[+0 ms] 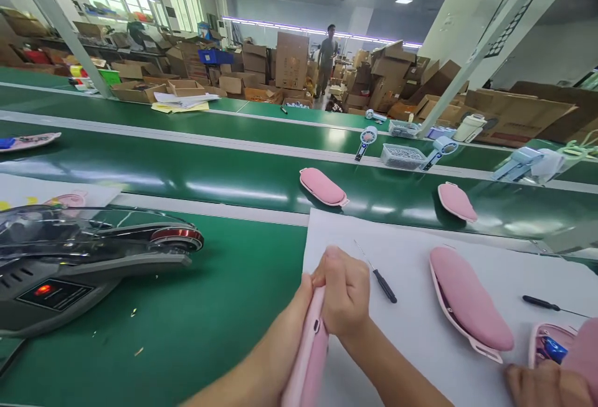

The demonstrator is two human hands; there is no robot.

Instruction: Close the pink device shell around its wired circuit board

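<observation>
Both of my hands grip a long pink casing (308, 357) near the bottom centre, held on edge with a small dark slot in its side. My left hand (294, 320) lies along the casing's left side. My right hand (346, 292) is wrapped round its upper end, fingers closed. Just right of my right hand, a black-handled screwdriver (385, 285) lies on the white sheet (406, 332). Further right on the sheet rests a padded pink casing (467, 298), its shell edges slightly apart.
Another person's hand (546, 385) is at an open pink casing with a blue part (555, 349), lower right. A second screwdriver (539, 302) lies nearby. Pink casings (323, 187) sit on the green belt (224, 173). A grey-black machine (93, 263) stands left.
</observation>
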